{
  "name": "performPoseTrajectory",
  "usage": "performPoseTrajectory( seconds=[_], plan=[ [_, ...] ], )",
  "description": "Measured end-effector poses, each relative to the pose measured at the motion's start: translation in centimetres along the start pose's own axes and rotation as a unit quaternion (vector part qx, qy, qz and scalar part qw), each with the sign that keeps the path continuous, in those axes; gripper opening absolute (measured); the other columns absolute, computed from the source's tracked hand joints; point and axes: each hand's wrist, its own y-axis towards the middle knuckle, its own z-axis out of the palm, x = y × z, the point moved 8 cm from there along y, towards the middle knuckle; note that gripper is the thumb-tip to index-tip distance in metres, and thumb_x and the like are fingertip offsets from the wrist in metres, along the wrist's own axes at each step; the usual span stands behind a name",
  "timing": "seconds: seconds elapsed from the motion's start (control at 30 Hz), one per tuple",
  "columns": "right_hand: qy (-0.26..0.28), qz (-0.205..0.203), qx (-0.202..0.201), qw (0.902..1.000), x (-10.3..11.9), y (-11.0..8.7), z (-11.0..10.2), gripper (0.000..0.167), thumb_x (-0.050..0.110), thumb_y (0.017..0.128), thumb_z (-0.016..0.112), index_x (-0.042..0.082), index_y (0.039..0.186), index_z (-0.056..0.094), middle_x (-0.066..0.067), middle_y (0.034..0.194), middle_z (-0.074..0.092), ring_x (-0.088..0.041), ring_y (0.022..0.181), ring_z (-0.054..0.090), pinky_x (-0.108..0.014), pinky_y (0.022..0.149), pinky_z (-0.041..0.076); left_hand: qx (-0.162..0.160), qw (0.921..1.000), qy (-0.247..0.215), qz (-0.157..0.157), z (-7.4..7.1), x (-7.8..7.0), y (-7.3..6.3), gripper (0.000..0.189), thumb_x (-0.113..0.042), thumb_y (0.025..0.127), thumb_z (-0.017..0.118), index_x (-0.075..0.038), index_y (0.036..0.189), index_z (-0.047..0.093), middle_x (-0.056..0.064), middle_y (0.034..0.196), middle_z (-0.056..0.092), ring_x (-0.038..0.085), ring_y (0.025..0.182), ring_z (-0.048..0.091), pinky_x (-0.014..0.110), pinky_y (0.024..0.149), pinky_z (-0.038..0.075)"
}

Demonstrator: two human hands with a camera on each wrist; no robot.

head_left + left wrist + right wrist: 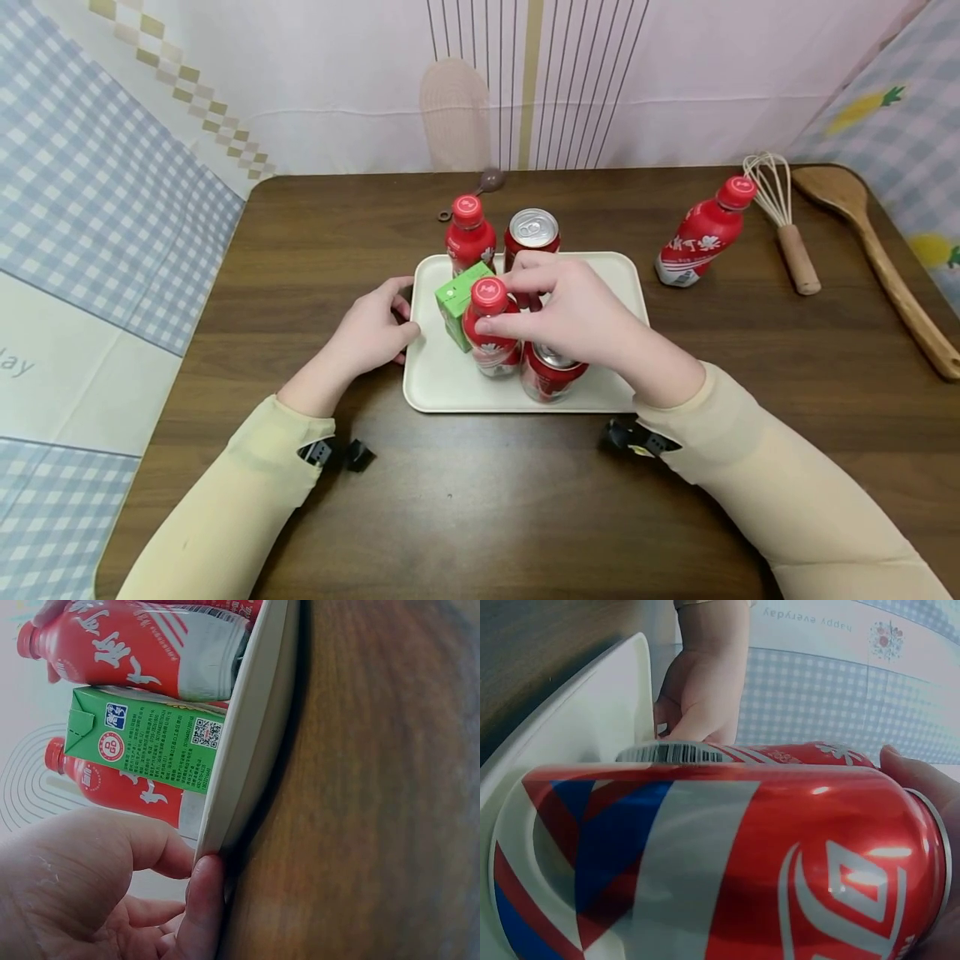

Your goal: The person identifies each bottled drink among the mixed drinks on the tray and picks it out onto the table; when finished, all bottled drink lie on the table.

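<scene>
A cream tray [450, 402] carries several drinks. My left hand [372, 332] pinches its left rim between thumb and fingers, as the left wrist view shows closely. With thumb and fingers about its shoulder, my right hand [585, 312] holds the front red bottle [497, 360], which stands upright on the tray. Touching or very close to that bottle is a green drink carton [454, 304]. Behind it stand another red bottle [469, 240] and a red can [532, 229], partly hidden by the hand. A second red can [551, 379] sits under my right hand and fills the right wrist view.
To the tray's right a third red bottle [705, 233] stands on the brown table [480, 500]. Farther right lie a whisk [795, 250] and a wooden spoon [885, 250]. A small dark spoon [491, 180] lies behind the tray.
</scene>
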Motion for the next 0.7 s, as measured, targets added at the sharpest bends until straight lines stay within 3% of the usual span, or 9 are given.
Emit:
performPoseTrajectory(
  seconds=[0.33,0.5,0.6,0.7],
  plan=[
    [0.086,-0.075,-0.072,0.9908,1.3,-0.7,-1.5,0.029,0.020,0.081,0.088,0.019,0.109,0.082,0.009,0.098,0.071,-0.009,0.094,0.062,-0.030,0.076,0.059,0.001,1.0000,0.001,0.001,0.0,0.2,0.1,0.071,-0.006,0.086,0.057,-0.006,0.155,0.039,0.014,0.106,0.056,0.023,0.069,0.065,0.034,0.053,0.063],
    [0.086,-0.088,-0.105,0.9869,1.8,-1.1,-2.4,0.019,0.020,0.081,0.088,0.019,0.099,0.082,0.008,0.088,0.068,-0.012,0.087,0.059,-0.027,0.069,0.053,0.002,1.0000,0.001,0.000,0.1,0.3,0.2,0.071,-0.005,0.086,0.057,-0.006,0.155,0.039,0.014,0.106,0.056,0.023,0.069,0.065,0.034,0.053,0.063],
    [0.098,-0.113,-0.132,0.9799,2.7,-1.6,-3.3,0.010,0.016,0.082,0.087,0.016,0.086,0.079,0.004,0.081,0.061,-0.016,0.079,0.055,-0.029,0.062,0.048,0.000,1.0000,0.000,0.002,0.1,0.3,0.2,0.071,-0.006,0.085,0.057,-0.007,0.154,0.039,0.013,0.105,0.056,0.023,0.069,0.065,0.034,0.053,0.063],
    [0.128,-0.138,-0.154,0.9699,3.5,-2.0,-4.2,0.009,0.009,0.082,0.085,0.014,0.087,0.080,0.000,0.081,0.060,-0.019,0.075,0.053,-0.030,0.058,0.045,-0.003,1.0000,0.003,0.002,0.0,0.3,0.1,0.071,-0.006,0.085,0.058,-0.008,0.154,0.040,0.013,0.105,0.056,0.024,0.069,0.065,0.035,0.053,0.063]
  ],
)
